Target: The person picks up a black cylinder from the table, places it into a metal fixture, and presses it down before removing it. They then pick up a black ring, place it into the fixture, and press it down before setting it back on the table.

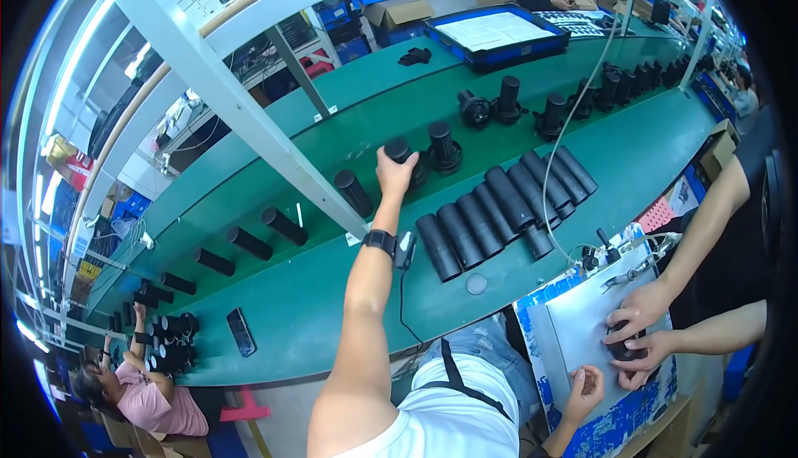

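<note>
Left hand gripping black cylinder (green bench), right hand at grey sheet

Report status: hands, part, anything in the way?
Left hand out over the green belt, fingers shut on a black cylinder. Right hand on the grey board, empty. Another person's hands work beside it.

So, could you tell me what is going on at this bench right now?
The person's left hand reaches out over the green table and grips a black cylinder near the far belt. The right hand rests low on a grey sheet. Beside it, a co-worker's two hands press on a small dark part. A row of black tubes lies in front.
</note>
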`<state>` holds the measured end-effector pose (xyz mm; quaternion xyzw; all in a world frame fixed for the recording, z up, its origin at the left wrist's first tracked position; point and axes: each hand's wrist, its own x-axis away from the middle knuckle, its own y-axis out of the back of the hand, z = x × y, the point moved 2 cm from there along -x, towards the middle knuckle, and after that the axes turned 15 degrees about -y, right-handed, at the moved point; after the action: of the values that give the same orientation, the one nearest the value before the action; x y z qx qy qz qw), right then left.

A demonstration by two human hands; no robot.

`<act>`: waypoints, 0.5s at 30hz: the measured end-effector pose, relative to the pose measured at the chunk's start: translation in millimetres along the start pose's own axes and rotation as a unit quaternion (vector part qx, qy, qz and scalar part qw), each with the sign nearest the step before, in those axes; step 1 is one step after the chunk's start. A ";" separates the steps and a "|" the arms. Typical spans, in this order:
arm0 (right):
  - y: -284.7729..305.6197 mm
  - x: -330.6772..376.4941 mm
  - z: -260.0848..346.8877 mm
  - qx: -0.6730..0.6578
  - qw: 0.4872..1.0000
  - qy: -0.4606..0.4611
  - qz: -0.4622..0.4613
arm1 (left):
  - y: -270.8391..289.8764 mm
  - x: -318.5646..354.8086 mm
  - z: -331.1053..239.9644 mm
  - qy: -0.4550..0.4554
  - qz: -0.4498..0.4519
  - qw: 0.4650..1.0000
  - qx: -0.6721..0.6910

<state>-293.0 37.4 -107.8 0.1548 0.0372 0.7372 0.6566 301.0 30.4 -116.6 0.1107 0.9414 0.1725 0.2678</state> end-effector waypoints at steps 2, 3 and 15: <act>-8.3 -3.2 -4.1 0.010 1.000 0.003 -0.010 | 1.8 -6.1 59.1 0.040 -0.002 0.998 -0.040; -6.8 -2.1 -5.9 0.018 0.999 0.016 -0.022 | -3.5 -5.3 61.7 0.071 0.006 0.997 -0.038; 5.7 5.2 0.7 0.054 0.992 0.054 -0.095 | -22.1 78.9 -49.7 -0.210 0.080 0.974 0.029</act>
<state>-298.8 41.6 -104.7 0.1455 0.1274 0.6754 0.7116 205.9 20.7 -122.3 0.2269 0.8569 0.1392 0.4414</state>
